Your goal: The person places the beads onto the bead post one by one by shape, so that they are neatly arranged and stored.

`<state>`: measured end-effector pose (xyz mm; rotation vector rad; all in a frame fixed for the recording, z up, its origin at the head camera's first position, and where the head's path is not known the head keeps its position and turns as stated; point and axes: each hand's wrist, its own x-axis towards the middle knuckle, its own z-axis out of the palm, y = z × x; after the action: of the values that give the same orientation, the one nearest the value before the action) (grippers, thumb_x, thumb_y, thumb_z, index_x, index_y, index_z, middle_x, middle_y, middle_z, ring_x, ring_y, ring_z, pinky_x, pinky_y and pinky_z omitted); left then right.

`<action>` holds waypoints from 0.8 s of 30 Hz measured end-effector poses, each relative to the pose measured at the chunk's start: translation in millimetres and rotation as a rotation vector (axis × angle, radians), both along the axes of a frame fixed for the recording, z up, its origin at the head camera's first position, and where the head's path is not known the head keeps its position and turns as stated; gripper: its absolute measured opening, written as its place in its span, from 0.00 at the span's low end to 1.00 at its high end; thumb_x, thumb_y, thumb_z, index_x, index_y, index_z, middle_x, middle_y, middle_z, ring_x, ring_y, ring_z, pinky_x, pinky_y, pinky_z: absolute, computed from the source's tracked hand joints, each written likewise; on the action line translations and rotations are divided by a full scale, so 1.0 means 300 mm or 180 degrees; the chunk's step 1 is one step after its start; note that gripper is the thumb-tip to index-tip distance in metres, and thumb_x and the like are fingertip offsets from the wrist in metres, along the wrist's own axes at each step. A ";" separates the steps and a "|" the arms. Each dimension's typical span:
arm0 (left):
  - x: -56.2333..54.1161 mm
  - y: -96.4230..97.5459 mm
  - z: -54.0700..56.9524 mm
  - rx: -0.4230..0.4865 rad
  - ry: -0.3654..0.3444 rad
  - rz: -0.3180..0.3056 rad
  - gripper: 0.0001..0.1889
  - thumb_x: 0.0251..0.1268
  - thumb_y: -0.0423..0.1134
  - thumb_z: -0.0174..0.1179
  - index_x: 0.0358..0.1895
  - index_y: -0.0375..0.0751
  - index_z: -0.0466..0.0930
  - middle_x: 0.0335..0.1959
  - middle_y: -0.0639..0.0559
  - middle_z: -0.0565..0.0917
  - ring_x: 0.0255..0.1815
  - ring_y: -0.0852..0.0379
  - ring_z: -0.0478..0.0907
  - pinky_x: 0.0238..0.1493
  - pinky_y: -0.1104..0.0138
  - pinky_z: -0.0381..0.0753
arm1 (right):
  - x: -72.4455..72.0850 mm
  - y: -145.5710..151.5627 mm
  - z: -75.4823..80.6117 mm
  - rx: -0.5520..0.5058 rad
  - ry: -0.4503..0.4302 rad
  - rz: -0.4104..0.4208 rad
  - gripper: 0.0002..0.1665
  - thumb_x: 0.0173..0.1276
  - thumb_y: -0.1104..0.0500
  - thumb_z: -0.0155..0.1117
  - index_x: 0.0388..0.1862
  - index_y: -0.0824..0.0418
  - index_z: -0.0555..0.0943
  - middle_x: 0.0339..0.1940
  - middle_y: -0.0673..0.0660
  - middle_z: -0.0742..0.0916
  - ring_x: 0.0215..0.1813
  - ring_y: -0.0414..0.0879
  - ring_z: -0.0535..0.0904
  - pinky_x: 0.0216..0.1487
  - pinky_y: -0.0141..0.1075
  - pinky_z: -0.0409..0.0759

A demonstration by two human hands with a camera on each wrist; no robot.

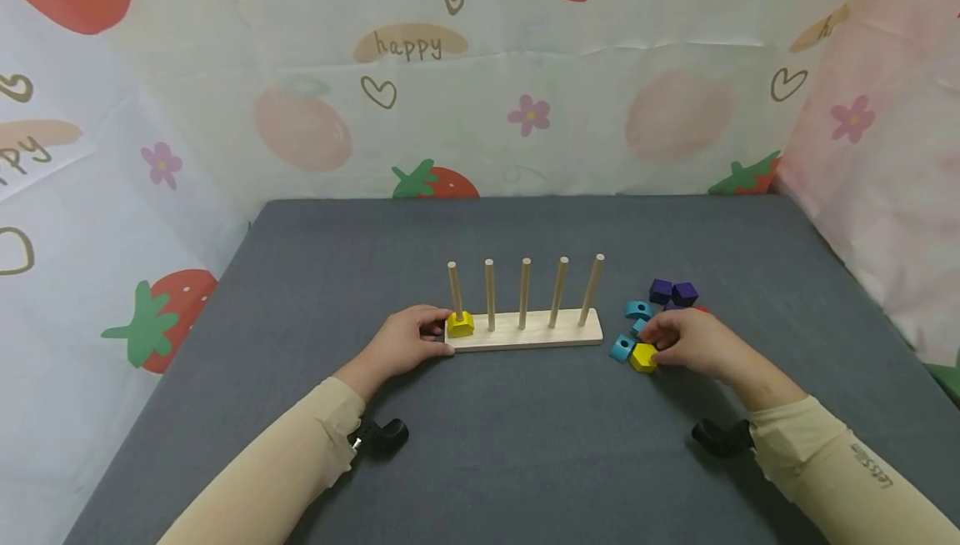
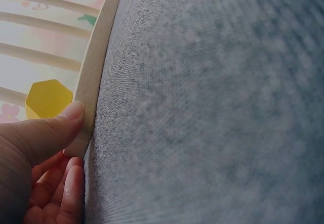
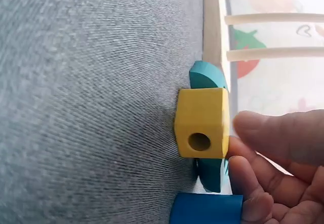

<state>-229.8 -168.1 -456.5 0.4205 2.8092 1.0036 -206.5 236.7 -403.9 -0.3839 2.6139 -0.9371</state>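
Observation:
A wooden peg board [image 1: 525, 338] with several upright pegs stands on the grey cloth. Over its leftmost peg sits a yellow block [image 1: 461, 326]. My left hand [image 1: 405, 337] grips the board's left end; in the left wrist view the thumb [image 2: 73, 112] presses its front edge, fingers behind. To the board's right, my right hand [image 1: 697, 345] hovers by a yellow hexagonal block [image 3: 202, 123] with a hole in its side. Its thumb and bent fingers are beside the block, not closed round it; whether they touch it is unclear.
Around the right hand lie light-blue blocks [image 1: 622, 348], purple blocks [image 1: 661, 291] and a mostly hidden red piece [image 1: 701, 309]. A darker blue block [image 3: 206, 209] shows low in the right wrist view. Printed curtains [image 1: 525, 70] hang behind and beside the table.

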 end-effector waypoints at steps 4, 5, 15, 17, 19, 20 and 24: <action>0.001 -0.001 0.001 -0.0006 -0.0001 -0.0005 0.29 0.47 0.43 0.70 0.56 0.43 0.76 0.48 0.52 0.78 0.42 0.59 0.75 0.46 0.63 0.75 | -0.005 -0.004 -0.001 0.0198 -0.0011 0.0073 0.14 0.53 0.66 0.68 0.41 0.66 0.81 0.38 0.57 0.84 0.38 0.47 0.78 0.39 0.39 0.78; 0.001 -0.001 0.001 -0.0005 -0.0004 -0.0003 0.29 0.47 0.43 0.70 0.56 0.43 0.76 0.48 0.52 0.78 0.42 0.59 0.75 0.46 0.63 0.75 | -0.006 -0.005 -0.001 0.0240 -0.0028 0.0071 0.14 0.53 0.66 0.68 0.41 0.65 0.82 0.37 0.56 0.84 0.37 0.46 0.77 0.38 0.38 0.78; 0.005 0.000 0.006 0.0011 -0.0010 -0.0010 0.29 0.47 0.43 0.70 0.56 0.43 0.76 0.48 0.52 0.78 0.43 0.59 0.75 0.46 0.63 0.75 | -0.006 -0.005 -0.001 0.0264 -0.0046 0.0180 0.09 0.53 0.65 0.69 0.35 0.61 0.81 0.33 0.51 0.84 0.35 0.44 0.77 0.38 0.39 0.77; 0.006 0.000 0.007 0.0011 -0.0011 -0.0012 0.29 0.47 0.43 0.70 0.56 0.43 0.76 0.47 0.52 0.78 0.43 0.59 0.75 0.46 0.63 0.75 | -0.003 -0.007 -0.002 0.0248 -0.0028 0.0211 0.10 0.52 0.65 0.69 0.33 0.60 0.79 0.33 0.51 0.83 0.35 0.44 0.76 0.38 0.39 0.77; 0.007 0.000 0.009 0.0002 -0.0014 -0.0010 0.29 0.47 0.43 0.70 0.56 0.43 0.76 0.47 0.52 0.78 0.43 0.59 0.75 0.46 0.63 0.75 | 0.001 -0.010 -0.001 0.0263 -0.0021 0.0211 0.11 0.52 0.65 0.70 0.33 0.59 0.77 0.34 0.52 0.82 0.35 0.45 0.75 0.39 0.41 0.77; 0.008 0.000 0.011 -0.0006 -0.0017 -0.0009 0.29 0.47 0.43 0.70 0.56 0.43 0.76 0.47 0.52 0.78 0.43 0.59 0.74 0.46 0.63 0.75 | 0.003 -0.012 -0.001 0.0269 -0.0013 0.0214 0.11 0.52 0.65 0.70 0.33 0.59 0.76 0.34 0.52 0.82 0.35 0.46 0.75 0.40 0.41 0.77; 0.007 0.001 0.011 -0.0023 -0.0034 -0.0001 0.29 0.48 0.43 0.70 0.56 0.43 0.76 0.47 0.52 0.78 0.43 0.59 0.75 0.46 0.63 0.75 | 0.009 -0.017 0.000 0.0238 -0.0006 0.0233 0.14 0.51 0.65 0.71 0.35 0.60 0.76 0.35 0.53 0.82 0.37 0.46 0.75 0.41 0.42 0.77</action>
<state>-227.7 -167.7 -453.1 0.4137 2.8025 0.9923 -203.7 231.6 -404.0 -0.4559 2.6053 -0.8132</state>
